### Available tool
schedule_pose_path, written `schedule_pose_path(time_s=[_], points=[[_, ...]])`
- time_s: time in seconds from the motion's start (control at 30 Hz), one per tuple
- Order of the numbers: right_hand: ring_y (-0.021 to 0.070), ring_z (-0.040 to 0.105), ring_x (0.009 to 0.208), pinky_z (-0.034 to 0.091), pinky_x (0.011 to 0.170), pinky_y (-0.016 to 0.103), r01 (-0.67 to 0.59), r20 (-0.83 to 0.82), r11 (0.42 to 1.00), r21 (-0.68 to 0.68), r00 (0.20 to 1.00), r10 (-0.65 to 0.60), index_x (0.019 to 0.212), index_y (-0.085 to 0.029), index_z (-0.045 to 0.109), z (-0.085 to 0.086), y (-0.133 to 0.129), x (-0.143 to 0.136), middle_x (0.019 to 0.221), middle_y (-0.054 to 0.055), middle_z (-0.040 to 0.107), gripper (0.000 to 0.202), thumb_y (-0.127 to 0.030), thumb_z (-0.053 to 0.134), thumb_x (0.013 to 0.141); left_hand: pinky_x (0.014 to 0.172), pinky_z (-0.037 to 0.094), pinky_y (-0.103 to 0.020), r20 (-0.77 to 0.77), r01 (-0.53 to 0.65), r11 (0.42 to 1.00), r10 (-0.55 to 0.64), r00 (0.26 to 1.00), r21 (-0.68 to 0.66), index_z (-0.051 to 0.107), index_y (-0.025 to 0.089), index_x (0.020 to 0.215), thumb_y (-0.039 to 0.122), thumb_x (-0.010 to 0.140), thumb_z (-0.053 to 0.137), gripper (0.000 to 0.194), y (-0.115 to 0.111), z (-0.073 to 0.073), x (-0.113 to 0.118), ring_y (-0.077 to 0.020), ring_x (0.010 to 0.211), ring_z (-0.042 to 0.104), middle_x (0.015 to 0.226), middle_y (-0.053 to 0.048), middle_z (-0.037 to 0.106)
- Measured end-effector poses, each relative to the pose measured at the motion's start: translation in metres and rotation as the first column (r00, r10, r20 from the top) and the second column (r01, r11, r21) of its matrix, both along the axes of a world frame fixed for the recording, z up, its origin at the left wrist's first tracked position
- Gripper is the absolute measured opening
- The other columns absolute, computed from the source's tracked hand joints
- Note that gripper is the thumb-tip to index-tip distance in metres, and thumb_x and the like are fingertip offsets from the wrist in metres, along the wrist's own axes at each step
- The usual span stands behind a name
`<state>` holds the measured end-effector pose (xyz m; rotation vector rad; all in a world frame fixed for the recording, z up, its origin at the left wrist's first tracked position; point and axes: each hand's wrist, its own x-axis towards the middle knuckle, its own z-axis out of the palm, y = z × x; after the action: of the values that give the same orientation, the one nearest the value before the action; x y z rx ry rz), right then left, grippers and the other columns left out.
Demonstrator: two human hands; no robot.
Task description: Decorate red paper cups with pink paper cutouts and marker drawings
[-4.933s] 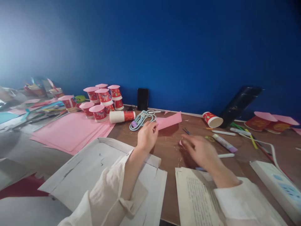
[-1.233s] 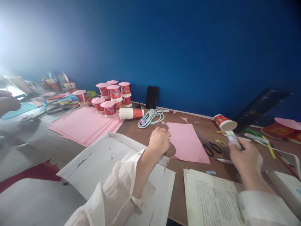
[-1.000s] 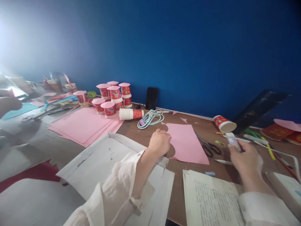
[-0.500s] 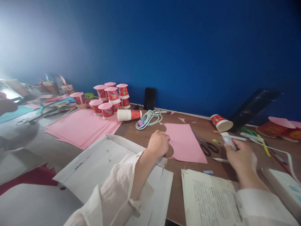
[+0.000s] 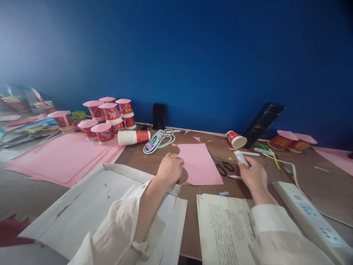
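My left hand (image 5: 170, 169) rests at the left edge of a pink paper sheet (image 5: 199, 163) with curved bites cut from that side. Its fingers are curled down, and what they hold, if anything, is hidden. In my right hand (image 5: 254, 175) is a small white stick with a pale purple label (image 5: 241, 159), gripped between thumb and fingers. Black-handled scissors (image 5: 223, 165) lie between the pink sheet and this hand. A white pen (image 5: 234, 177) is close to the right fingers. Under my left forearm spreads a large white paper (image 5: 91, 206) with dark marks.
Red paper cups with pink discs (image 5: 110, 112) stand at back left beside nested cups (image 5: 134, 137). Pink sheets (image 5: 63, 158), a coiled cable (image 5: 160, 141), a phone (image 5: 159, 116), a tipped cup (image 5: 236, 139), a leaning black bottle (image 5: 263, 123), printed pages (image 5: 220, 228) and a power strip (image 5: 311, 213) surround the hands.
The view has turned to the right, so everything sits further left and more of the right side shows. My right hand still holds the white stick; my left hand stays by the pink sheet.
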<state>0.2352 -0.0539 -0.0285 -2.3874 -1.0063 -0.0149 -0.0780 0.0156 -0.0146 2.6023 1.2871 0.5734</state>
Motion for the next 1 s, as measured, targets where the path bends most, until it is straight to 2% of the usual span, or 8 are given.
schedule_pose_path(time_s=[0.63,1.0], points=[[0.0389,0.06,0.112,0.05,0.085,0.05,0.075,0.023,0.985,-0.154,0.997,-0.073,0.127,-0.026,0.064,0.0067,-0.0029,-0.0054,0.127,0.016,0.064,0.046,-0.037,0.052,0.084,0.092,0.043,-0.036,-0.015,-0.013,1.0,0.012,1.0,-0.02,0.075,0.019,0.088,0.019,0.089,0.044,0.031,-0.0013,-0.0007,0.0002,-0.0225,0.093,0.057,0.093,-0.008,0.069],[0.0393,0.061,0.112,0.05,0.085,0.052,0.09,0.017,0.979,-0.183,0.996,-0.089,0.128,-0.028,0.063,0.007,-0.0025,-0.0053,0.125,0.018,0.064,0.047,-0.039,0.051,0.085,0.093,0.043,-0.036,-0.026,-0.016,1.0,0.015,1.0,-0.022,0.074,0.02,0.085,0.019,0.09,0.042,0.032,-0.0039,0.001,0.0001,-0.0222,0.092,0.056,0.092,-0.008,0.068]])
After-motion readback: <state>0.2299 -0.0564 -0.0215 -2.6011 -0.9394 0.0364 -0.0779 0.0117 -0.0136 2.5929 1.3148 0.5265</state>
